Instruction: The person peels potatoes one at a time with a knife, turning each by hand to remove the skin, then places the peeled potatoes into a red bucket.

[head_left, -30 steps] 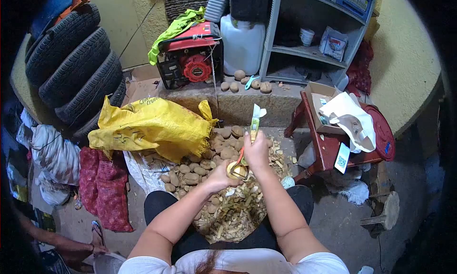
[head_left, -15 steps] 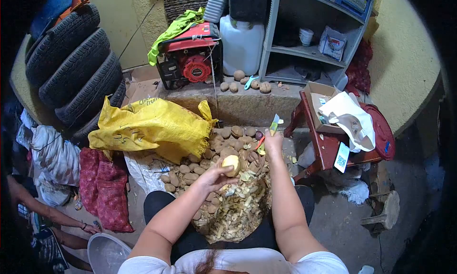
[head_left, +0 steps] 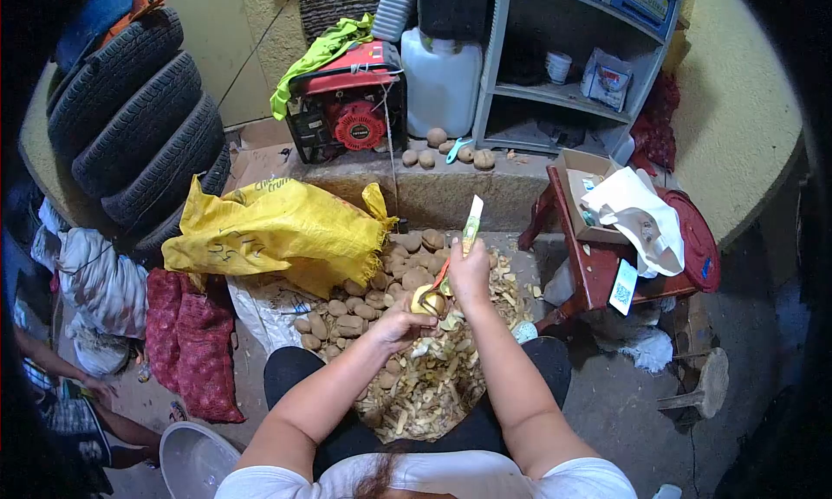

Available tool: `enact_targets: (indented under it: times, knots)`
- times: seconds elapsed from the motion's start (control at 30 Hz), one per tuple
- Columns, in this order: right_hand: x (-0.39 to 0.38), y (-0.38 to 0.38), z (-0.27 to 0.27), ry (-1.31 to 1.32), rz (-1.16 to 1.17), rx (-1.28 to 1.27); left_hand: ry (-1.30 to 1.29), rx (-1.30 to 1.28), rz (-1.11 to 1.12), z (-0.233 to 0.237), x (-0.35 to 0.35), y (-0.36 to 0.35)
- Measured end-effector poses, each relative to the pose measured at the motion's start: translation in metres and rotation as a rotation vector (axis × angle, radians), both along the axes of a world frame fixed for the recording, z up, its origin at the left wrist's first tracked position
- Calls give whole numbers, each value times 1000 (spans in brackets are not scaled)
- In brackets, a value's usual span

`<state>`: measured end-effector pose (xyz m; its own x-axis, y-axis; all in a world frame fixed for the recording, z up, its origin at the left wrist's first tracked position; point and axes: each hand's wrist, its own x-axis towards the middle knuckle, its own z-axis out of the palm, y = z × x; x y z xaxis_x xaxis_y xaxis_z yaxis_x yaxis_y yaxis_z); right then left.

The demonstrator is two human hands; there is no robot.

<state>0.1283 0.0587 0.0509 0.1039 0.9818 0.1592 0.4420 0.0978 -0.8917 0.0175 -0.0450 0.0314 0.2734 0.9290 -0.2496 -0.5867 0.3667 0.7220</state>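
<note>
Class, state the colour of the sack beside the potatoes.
The crumpled woven sack is yellow; head view.

Green printed lettering ran along the top of the yellow woven plastic sack (head_left: 277,226), with dark handwritten scrawls lower down; none of it was legible. The blue plastic crate (head_left: 646,1) carried pale unreadable words. A small white card (head_left: 622,287) bore a QR code.

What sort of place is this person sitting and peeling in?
Probably a storeroom or garage used for food work: stacked tyres, a red generator, and a yellow sack beside loose potatoes on the floor.
</note>
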Motion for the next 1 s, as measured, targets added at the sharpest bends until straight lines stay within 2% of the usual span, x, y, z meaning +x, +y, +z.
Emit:
enact_targets:
  times: [0.17, 0.33, 0.43, 0.5, 0.67, 0.77, 0.83, 1.0]
  knots:
    - [3, -1, 6, 4, -12, -55, -20, -16, 23, -12, -3, 3]
    - [7, 3, 0, 13, 29, -66, 17, 37, -23, 0, -2, -1]
    - [7, -1, 8, -51, -6, -36, 96, 68, -32, 9, -1, -2]
    - [3, -5, 5, -58, 28, -19, 381, 175, 7, 6, 1, 0]
    - [11, 7, -6, -128, 55, -50, 411, 184, -12, -1, -1, 0]
    - [20, 24, -25, -24, 27, -103, 295, 173, -76, 5, -1, -6]
    - [18, 25, -27, -37, -46, -10, 332, 156, -86, 3, -2, -5]
    - [15, 21, -25, -89, -13, -42, 397, 231, -98, -1, -3, -4]
